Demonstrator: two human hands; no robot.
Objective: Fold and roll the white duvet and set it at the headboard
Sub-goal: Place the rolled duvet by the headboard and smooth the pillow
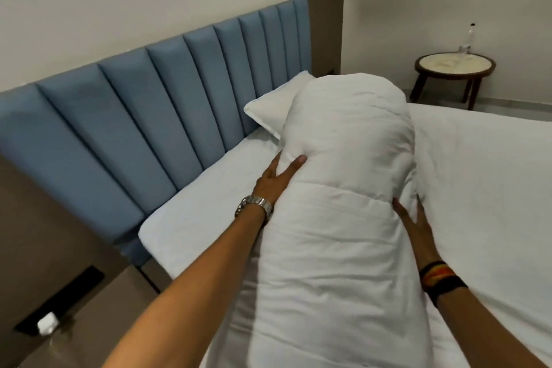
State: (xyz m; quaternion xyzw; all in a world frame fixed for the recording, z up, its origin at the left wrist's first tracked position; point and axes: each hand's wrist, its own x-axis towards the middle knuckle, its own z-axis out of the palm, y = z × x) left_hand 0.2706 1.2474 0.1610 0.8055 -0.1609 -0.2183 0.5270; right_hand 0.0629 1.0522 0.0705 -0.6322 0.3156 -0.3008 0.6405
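Note:
The white duvet (pixel 343 203) is a thick roll lying lengthwise across the white bed (pixel 484 176), its far end against a white pillow (pixel 274 107). The blue padded headboard (pixel 155 104) runs along the left, a strip of bare sheet between it and the roll. My left hand (pixel 276 179), with a metal watch on its wrist, presses flat on the roll's left side. My right hand (pixel 413 224), with a striped wristband, cups the right side, fingers spread. Both hands clasp the roll between them.
A round wooden side table (pixel 454 69) with a clear bottle (pixel 467 39) stands beyond the bed's far corner. A brown bedside unit (pixel 59 293) with a dark slot sits at lower left, below the headboard's end.

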